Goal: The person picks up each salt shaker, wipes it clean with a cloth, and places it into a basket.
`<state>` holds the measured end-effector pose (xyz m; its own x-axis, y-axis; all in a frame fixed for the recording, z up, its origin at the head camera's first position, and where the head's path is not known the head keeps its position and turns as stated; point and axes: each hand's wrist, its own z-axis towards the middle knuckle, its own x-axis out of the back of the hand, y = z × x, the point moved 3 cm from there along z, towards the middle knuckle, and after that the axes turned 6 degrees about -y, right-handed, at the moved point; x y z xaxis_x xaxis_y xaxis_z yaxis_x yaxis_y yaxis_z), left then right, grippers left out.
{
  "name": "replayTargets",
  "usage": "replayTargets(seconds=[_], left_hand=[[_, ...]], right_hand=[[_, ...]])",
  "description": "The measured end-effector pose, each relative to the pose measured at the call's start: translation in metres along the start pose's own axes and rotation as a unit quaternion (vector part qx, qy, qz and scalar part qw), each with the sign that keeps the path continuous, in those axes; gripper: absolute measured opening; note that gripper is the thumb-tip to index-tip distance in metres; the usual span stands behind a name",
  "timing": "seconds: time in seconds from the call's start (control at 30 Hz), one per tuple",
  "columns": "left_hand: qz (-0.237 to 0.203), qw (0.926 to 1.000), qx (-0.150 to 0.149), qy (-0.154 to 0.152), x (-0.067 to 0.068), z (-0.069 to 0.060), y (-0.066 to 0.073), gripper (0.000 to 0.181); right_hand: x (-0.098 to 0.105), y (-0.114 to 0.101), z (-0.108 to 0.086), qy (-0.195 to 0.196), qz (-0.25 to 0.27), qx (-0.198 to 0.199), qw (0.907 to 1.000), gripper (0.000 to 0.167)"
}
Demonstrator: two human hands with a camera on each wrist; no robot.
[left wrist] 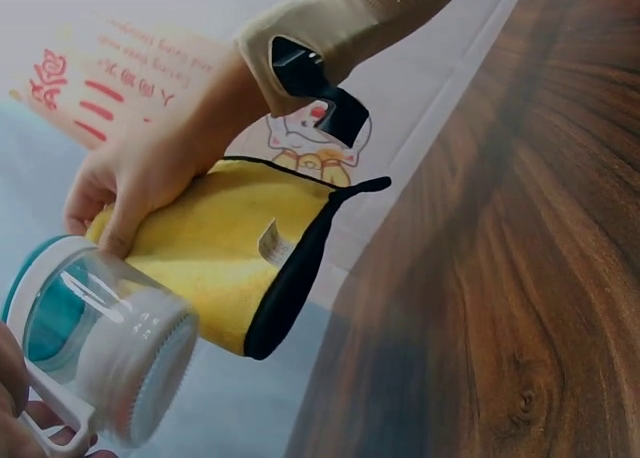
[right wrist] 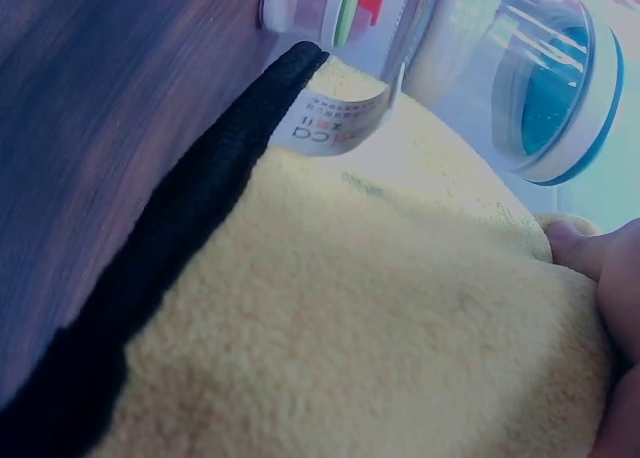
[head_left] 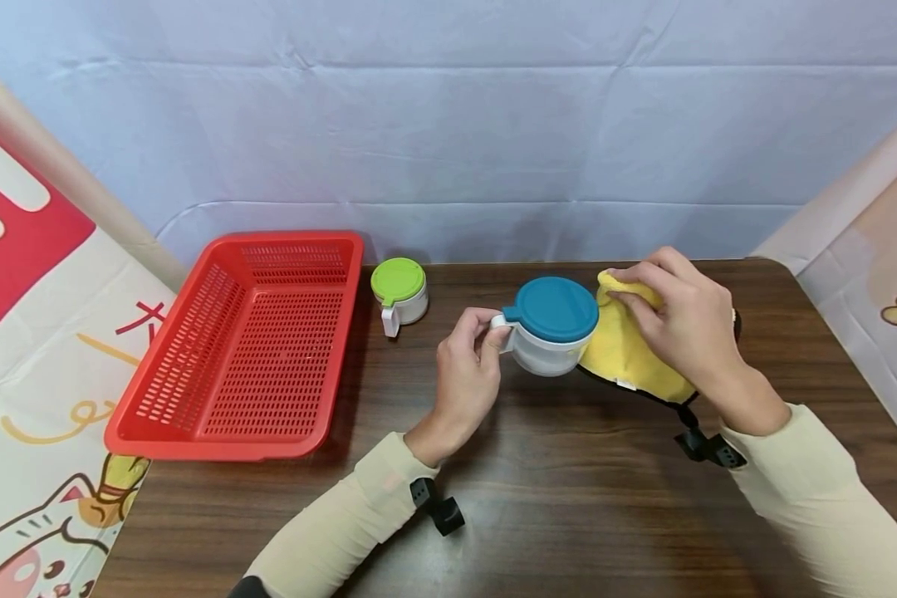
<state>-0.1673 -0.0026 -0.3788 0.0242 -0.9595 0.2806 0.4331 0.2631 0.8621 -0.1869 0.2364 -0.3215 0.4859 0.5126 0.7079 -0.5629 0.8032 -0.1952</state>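
In the head view, a clear seasoning jar (head_left: 549,355) with a blue lid (head_left: 556,309) is held up off the table. My left hand (head_left: 467,378) grips its white handle. White contents show through the jar's wall in the left wrist view. A yellow cloth (head_left: 631,353) with black edging hangs just right of the jar, pinched near its upper edge by my right hand (head_left: 683,320). The cloth's white label (right wrist: 340,123) shows in the right wrist view. Cloth and jar are very close; I cannot tell whether they touch.
A smaller jar (head_left: 411,307) with a green lid stands at the back of the brown wooden table (head_left: 568,515). Left of it is a red plastic basket (head_left: 269,365) with slotted sides. A pale cloth backdrop (head_left: 456,124) rises behind the table's back edge.
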Motion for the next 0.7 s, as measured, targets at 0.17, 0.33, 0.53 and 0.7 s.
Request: replayTargets(seconds=[0.17, 0.33, 0.53, 0.7], left_hand=[[-0.005, 1.0, 0.006, 0.003, 0.0, 0.0, -0.002, 0.013], [-0.012, 0.9999, 0.007, 0.005, 0.0, 0.001, -0.003, 0.013], [-0.015, 0.9998, 0.01, 0.008, 0.002, 0.002, -0.003, 0.013], [-0.014, 0.9997, 0.015, 0.01, 0.002, 0.002, -0.003, 0.014]], right_hand=[[0.004, -0.001, 0.0, 0.0, 0.001, -0.004, 1.0, 0.024], [0.012, -0.002, -0.001, 0.006, -0.01, 0.009, 0.9999, 0.024], [0.022, -0.006, -0.004, 0.014, -0.016, 0.008, 0.9997, 0.026], [0.031, -0.012, -0.008, 0.008, -0.009, 0.005, 0.9999, 0.018]])
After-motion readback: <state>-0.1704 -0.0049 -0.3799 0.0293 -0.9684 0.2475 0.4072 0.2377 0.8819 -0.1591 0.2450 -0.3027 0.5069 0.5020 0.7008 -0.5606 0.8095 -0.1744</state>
